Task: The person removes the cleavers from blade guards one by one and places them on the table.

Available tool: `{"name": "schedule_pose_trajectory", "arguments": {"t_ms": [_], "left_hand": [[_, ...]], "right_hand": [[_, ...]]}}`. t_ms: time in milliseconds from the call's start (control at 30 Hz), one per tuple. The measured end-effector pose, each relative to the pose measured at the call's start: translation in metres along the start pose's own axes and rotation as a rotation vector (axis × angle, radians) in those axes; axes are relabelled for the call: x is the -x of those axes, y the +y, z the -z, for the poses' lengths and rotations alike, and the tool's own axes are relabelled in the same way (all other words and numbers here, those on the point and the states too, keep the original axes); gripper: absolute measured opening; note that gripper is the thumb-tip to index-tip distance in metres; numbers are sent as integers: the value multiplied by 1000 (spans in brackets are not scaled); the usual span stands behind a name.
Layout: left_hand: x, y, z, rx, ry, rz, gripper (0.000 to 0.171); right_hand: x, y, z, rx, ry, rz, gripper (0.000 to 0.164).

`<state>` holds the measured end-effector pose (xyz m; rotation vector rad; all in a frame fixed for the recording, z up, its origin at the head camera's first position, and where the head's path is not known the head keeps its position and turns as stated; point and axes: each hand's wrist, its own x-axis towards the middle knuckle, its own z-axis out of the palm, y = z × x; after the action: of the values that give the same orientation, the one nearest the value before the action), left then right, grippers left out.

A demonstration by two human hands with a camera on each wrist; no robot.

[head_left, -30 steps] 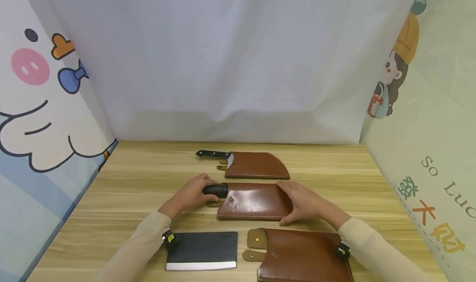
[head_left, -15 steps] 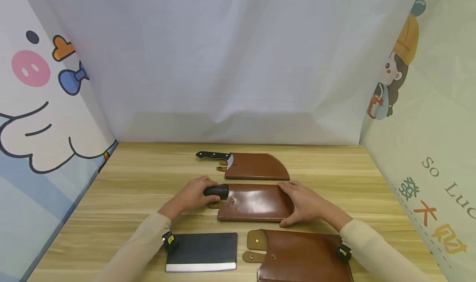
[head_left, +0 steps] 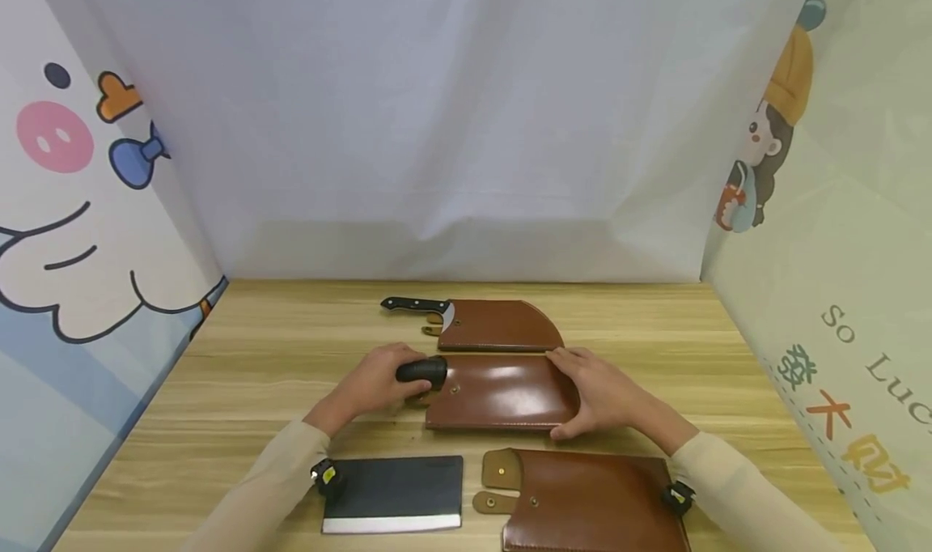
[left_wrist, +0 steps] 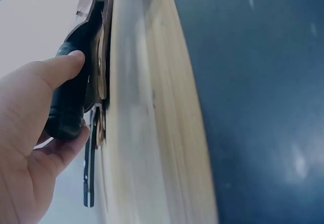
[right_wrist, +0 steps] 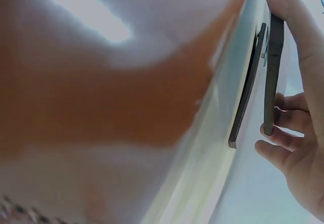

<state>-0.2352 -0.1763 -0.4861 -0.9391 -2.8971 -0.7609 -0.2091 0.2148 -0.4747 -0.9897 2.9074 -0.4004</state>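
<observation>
My left hand (head_left: 379, 380) grips the black handle (head_left: 424, 371) of a cleaver, thumb on one side and fingers on the other. The cleaver's blade is hidden inside a brown leather sheath (head_left: 502, 392). At the sheath's right end, my right hand (head_left: 600, 392) holds it between thumb on the near edge and fingers on the far edge. The right wrist view shows this sheath (right_wrist: 274, 62) edge-on, slightly off the table. In the left wrist view, the handle (left_wrist: 68, 95) sits between thumb and fingers.
Behind lies another sheathed knife (head_left: 502, 325) with a riveted black handle. Nearer me are a dark blade (head_left: 396, 487) with a bright edge, partly under my left wrist, and a larger brown sheath (head_left: 597, 495) with tan straps under my right wrist. Fabric walls (head_left: 466, 131) surround the wooden table (head_left: 255, 358).
The held cleaver and sheath have risen slightly and shifted a little towards the far knife; the strap under the handle shows less. Both hands keep their holds.
</observation>
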Motion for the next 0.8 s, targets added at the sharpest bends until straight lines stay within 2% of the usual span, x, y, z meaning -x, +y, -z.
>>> {"name": "schedule_pose_trajectory", "arguments": {"t_ms": [233, 600, 800], "left_hand": [[1, 8, 6, 8, 92, 10, 50], [5, 16, 18, 15, 130, 27, 48], [7, 18, 20, 10, 175, -3, 49]], "right_hand": [[3, -2, 5, -17, 43, -1, 124], [-1, -6, 19, -12, 107, 47, 124], [0, -10, 24, -13, 128, 58, 124]]}}
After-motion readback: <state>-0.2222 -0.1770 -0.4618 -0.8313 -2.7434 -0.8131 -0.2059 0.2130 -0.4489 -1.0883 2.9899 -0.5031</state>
